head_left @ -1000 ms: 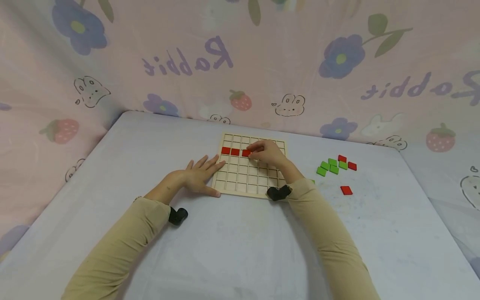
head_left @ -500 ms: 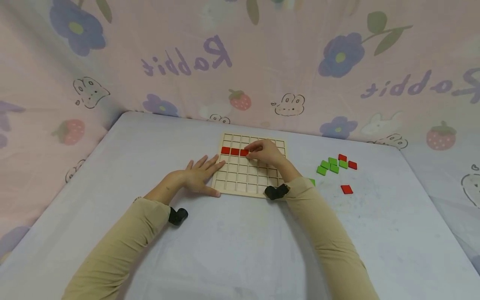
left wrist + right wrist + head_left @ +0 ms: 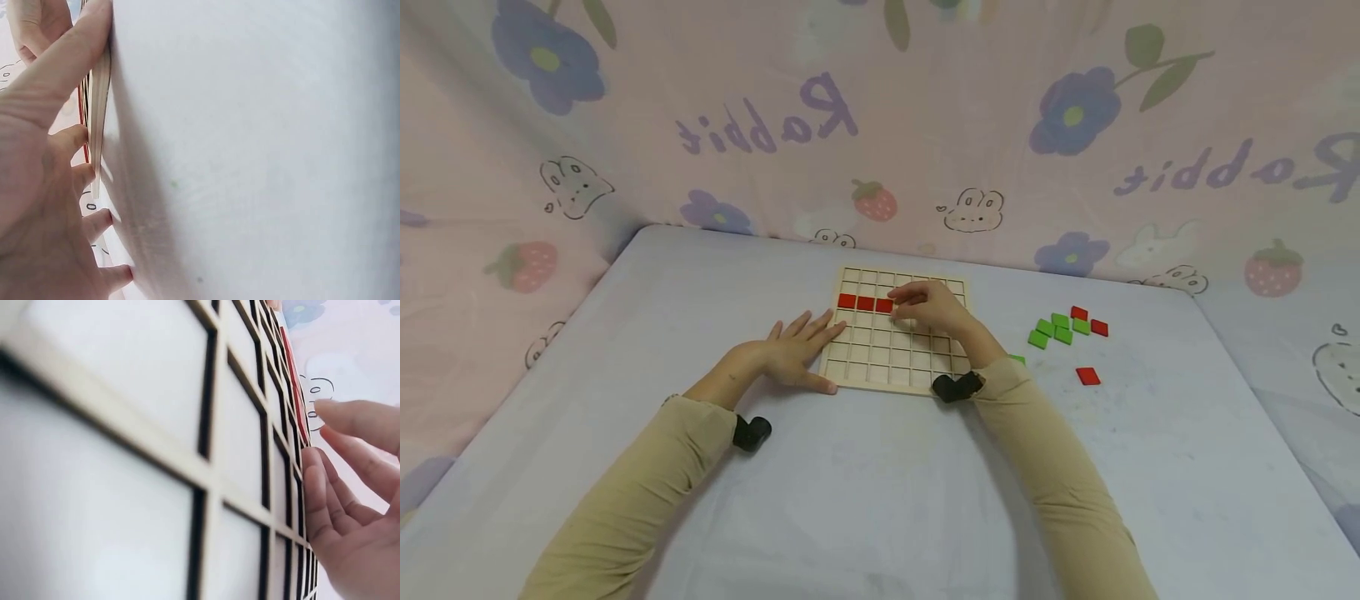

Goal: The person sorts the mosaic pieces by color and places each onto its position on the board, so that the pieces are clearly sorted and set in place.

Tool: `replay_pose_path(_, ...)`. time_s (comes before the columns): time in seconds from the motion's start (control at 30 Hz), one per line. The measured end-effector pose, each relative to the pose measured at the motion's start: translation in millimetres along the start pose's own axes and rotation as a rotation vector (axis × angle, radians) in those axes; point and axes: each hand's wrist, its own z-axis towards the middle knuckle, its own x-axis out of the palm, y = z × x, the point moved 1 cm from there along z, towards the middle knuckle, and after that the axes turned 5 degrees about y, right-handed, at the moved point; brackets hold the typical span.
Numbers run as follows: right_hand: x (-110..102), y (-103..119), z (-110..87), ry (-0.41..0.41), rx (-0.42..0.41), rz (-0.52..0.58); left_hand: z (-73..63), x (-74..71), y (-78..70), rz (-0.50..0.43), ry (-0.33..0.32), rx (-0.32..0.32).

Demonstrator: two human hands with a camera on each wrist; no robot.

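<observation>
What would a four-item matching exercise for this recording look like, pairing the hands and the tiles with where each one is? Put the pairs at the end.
Column 1
1. Left hand
2. Right hand
3. Row of three red tiles
4. Green tiles

Column 2
A. On the table, to the right of the grid board
B. Fingers spread, at the board's left edge
C. In neighbouring cells of the board
D. Fingertips by the right end of the red row

Right pairs: 1-B, 2-D, 3-C, 4-A
</observation>
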Motion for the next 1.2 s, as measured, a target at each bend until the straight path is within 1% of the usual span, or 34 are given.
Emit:
replay_pose_path(0.2, -3, 0, -5.9, -0.007, -0.023, 0.022, 0.1, 0.0, 0.2, 0.002, -0.003, 0.001)
replay_pose_path(0.37, -9, -5, -10.7, -0.036, -0.032, 0.025, 1.4, 0.6, 1.0, 0.015, -0.009, 0.002)
replay_pose_path(0.6, -16, -9, -19.3, -0.05, -0.047, 0.019, -0.1, 0.2, -0.4, 0.008, -0.001, 0.009)
replay_pose_path(0.83, -23, -13, -26.7, -0.062, -0.036, 0.036, -1.9, -0.4, -3.1, 0.002, -0.001, 0.011)
replay_pose_path(1.07, -31, -19, -35.6, -0.084, -0.021, 0.07, -0.8, -0.3, -2.3, 0.005, 0.003, 0.011)
replay_pose_path(1.2, -36, -23, -40.1, -0.097, 0.006, 0.052, -0.7, -0.4, -2.1, 0.003, 0.007, 0.012)
